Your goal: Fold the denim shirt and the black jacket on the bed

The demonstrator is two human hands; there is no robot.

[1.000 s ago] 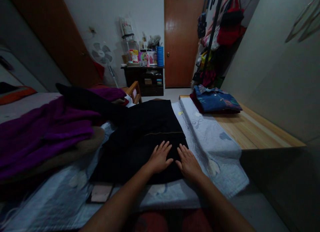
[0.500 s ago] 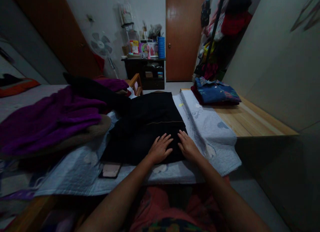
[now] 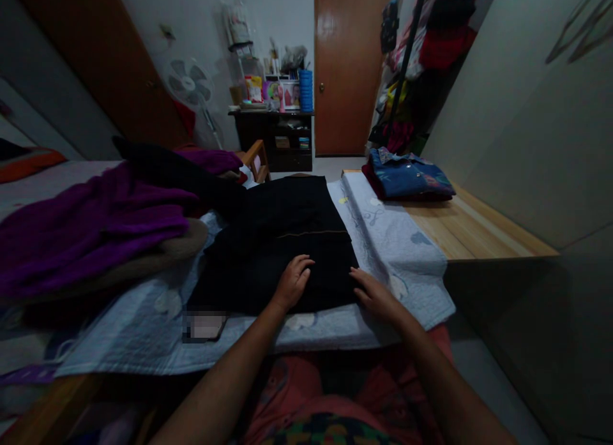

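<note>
A black garment (image 3: 268, 272) lies spread over the light blue quilted cloth (image 3: 158, 343), with a thin brownish line across it. My left hand (image 3: 293, 284) rests on its near part, fingers extended and slightly curved, holding nothing. At the garment's right edge, my right hand (image 3: 376, 296) is open, its fingertips touching or just above the black fabric. The kind of garment is hard to make out in the dim light. A small flat object (image 3: 205, 325), blurred over, sits by the garment's near left corner.
Purple clothing (image 3: 105, 221) is heaped on the left, with a dark piece across it. To the right, a folded blue denim garment (image 3: 407, 175) sits on a dark red one on the wooden board (image 3: 479, 231). Behind are a fan (image 3: 189, 81), a dark cabinet (image 3: 272, 138) and a door (image 3: 347, 75).
My hands have moved apart: the left shifted left over the black garment, the right moved right to its edge. The view has shifted slightly. The garment looks the same.
</note>
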